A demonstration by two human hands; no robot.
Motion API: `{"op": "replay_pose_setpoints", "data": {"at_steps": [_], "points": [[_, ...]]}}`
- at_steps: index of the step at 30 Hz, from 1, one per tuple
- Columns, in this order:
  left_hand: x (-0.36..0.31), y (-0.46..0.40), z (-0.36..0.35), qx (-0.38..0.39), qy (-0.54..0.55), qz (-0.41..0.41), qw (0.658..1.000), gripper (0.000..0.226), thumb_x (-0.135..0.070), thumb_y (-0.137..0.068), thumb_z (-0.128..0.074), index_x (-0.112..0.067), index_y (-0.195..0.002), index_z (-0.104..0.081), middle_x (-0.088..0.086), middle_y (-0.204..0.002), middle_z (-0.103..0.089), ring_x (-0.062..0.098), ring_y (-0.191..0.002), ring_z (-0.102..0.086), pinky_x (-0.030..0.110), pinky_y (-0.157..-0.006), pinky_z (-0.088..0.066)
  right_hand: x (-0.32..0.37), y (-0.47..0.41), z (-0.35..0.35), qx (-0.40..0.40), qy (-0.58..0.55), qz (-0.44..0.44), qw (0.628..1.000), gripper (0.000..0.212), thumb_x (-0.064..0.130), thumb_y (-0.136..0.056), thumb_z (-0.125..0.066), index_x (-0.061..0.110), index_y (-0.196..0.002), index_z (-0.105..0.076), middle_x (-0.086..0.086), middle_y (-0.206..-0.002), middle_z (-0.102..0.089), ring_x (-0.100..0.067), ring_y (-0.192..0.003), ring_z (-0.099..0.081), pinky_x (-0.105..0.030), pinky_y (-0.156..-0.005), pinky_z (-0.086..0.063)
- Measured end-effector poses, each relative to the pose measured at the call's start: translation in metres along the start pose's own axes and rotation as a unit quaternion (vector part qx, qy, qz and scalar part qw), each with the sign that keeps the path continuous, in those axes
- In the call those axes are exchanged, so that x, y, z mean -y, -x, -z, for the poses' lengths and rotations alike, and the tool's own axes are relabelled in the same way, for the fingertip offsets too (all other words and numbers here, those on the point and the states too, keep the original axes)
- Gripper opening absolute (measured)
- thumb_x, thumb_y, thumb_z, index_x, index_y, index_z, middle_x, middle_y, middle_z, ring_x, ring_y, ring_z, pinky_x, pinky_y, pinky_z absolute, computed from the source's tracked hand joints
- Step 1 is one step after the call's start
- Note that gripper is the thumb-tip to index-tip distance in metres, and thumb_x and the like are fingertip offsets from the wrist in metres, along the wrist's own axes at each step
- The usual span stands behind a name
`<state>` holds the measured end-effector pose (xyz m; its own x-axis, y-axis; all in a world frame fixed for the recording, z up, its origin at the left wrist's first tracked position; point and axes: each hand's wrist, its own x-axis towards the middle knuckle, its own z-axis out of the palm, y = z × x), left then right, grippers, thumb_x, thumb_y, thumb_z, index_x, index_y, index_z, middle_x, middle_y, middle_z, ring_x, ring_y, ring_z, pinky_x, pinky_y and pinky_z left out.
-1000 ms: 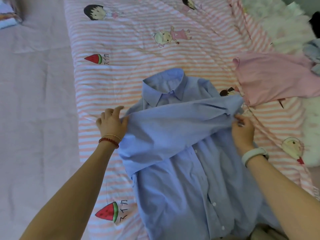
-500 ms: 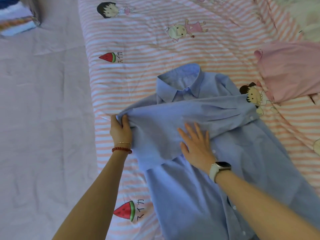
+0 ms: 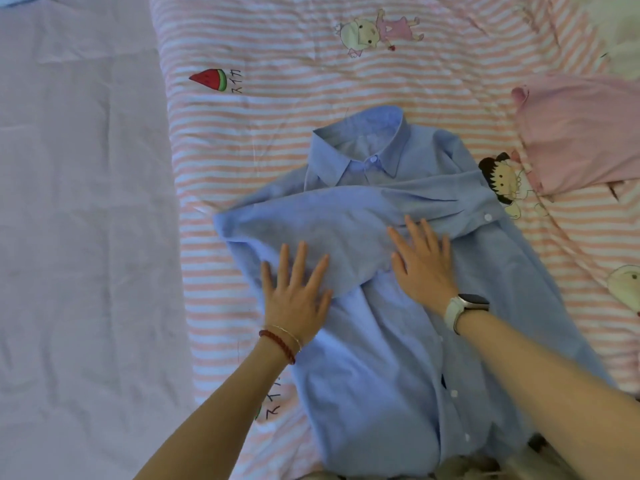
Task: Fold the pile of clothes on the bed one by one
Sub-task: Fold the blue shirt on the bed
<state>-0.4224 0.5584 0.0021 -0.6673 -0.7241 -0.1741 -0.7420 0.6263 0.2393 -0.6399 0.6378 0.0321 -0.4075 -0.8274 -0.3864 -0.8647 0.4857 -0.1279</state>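
Note:
A light blue button-up shirt (image 3: 381, 358) lies front up on the striped quilt, collar pointing away from me. One sleeve (image 3: 346, 216) is folded across the chest, its cuff at the right. My left hand (image 3: 294, 292) lies flat with fingers spread on the lower left part of that sleeve. My right hand (image 3: 422, 261), a watch on its wrist, presses flat on the shirt just below the sleeve's middle. Neither hand holds any cloth.
A pink garment (image 3: 581, 133) lies at the right on the pink-and-white striped quilt (image 3: 277, 43) with cartoon prints. A plain lilac sheet (image 3: 79, 237) covers the left side of the bed. Something white and fluffy shows at the top right corner.
My left hand let go of the sleeve's left fold and now lies flat on it. My right hand left the cuff earlier and stays flat on the shirt.

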Motion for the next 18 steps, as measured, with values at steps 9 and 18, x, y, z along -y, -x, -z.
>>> {"op": "replay_pose_setpoints", "data": {"at_steps": [9,18], "points": [[-0.008,0.006,0.000,0.141,0.034,0.117,0.982,0.063,-0.048,-0.071,-0.037,-0.020,-0.123,-0.060,0.012,-0.148,-0.035,0.036,-0.139,-0.024,0.057,-0.110,-0.016,-0.099,0.015,0.022,-0.098,-0.177,-0.051,0.978,0.038,0.012,-0.098,-0.038,0.003,-0.135,-0.043,-0.015,-0.143,-0.039,-0.030,-0.132,-0.035,-0.037,-0.106,-0.030],[-0.190,-0.030,-0.004,0.050,0.098,-0.045,0.993,0.055,-0.039,-0.078,-0.040,-0.019,-0.129,-0.044,0.018,-0.135,-0.050,0.044,-0.121,-0.049,0.059,-0.083,-0.049,-0.228,0.041,0.017,0.011,-0.321,-0.249,0.914,0.023,0.017,-0.095,-0.046,0.002,-0.104,-0.060,-0.009,-0.090,-0.061,-0.025,-0.084,-0.056,-0.025,-0.060,-0.039]]}}
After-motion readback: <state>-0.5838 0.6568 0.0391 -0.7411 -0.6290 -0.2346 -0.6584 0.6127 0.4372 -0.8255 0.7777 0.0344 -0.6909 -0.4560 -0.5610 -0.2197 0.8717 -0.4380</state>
